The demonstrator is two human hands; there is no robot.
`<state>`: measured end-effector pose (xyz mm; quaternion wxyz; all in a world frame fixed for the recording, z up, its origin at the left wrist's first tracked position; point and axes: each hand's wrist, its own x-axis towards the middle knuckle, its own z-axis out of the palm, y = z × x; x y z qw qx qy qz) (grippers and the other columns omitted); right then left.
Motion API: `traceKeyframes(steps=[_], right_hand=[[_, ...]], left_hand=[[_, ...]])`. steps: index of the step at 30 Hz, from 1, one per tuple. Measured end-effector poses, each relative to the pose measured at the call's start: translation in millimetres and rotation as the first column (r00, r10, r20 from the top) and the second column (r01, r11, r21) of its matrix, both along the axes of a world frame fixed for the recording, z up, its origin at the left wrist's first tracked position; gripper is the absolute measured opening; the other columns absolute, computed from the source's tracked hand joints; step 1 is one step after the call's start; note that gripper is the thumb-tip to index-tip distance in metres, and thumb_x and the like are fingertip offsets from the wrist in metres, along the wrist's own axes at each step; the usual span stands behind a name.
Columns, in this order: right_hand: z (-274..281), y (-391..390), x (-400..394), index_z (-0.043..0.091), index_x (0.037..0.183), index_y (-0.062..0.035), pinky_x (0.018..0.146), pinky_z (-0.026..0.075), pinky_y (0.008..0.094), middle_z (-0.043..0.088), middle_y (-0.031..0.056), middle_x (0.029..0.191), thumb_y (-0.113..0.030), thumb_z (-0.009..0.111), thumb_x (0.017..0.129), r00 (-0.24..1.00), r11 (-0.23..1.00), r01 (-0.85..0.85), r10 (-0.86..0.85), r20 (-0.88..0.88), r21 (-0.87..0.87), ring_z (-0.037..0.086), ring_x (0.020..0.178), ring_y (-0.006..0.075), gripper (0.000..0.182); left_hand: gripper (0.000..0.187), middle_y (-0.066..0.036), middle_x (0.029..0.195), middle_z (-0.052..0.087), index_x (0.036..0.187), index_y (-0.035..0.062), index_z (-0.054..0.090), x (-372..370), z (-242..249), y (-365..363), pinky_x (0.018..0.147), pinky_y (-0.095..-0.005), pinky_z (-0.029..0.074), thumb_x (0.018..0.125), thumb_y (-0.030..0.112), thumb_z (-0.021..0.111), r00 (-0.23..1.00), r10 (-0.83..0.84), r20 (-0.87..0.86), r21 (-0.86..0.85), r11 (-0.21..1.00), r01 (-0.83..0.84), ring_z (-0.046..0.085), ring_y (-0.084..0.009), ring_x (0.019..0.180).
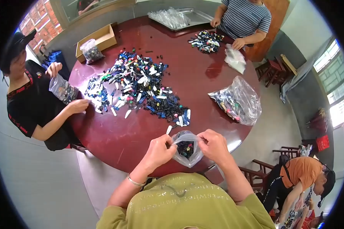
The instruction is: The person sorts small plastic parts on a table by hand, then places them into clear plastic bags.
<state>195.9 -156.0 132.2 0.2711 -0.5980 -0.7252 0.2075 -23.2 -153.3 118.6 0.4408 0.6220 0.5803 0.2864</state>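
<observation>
Both my hands hold a clear plastic bag (193, 159) by its rim at the table's near edge, with its mouth spread. Small dark pieces and a few coloured ones lie inside it. My left hand (161, 151), with a bracelet on the wrist, pinches the left side of the rim. On the right side, my right hand (214, 145) grips the rim between thumb and fingers. Just beyond the bag, a big heap of small black, blue and white pieces (141, 82) spreads across the table. A large filled clear bag (239, 101) lies to the right.
The round red table (191, 65) also bears a cardboard box (103, 40), a small filled bag (91, 51), a metal tray (197, 17) and a smaller heap (206, 41). Co-workers sit left and across. Another person bends over at lower right, near wooden stools (256, 171).
</observation>
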Motion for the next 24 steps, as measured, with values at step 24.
traceKeyframes(steps=[24], right_hand=[[-24.8,80.4,12.3,0.070,0.094,0.0021,0.060,0.048,0.0249,0.067,0.0021,0.074,-0.012,0.069,0.084,0.892,0.860,-0.268,0.052,-0.449,-0.433,0.056,0.066,0.0038,0.017]], left_hand=[[0.009,-0.004,0.086,0.069,0.095,-0.0002,0.065,-5.9,13.0,11.6,0.059,-0.0206,0.048,0.086,0.000,0.067,0.917,0.238,0.320,0.145,0.944,-0.295,0.060,-0.0057,0.069]])
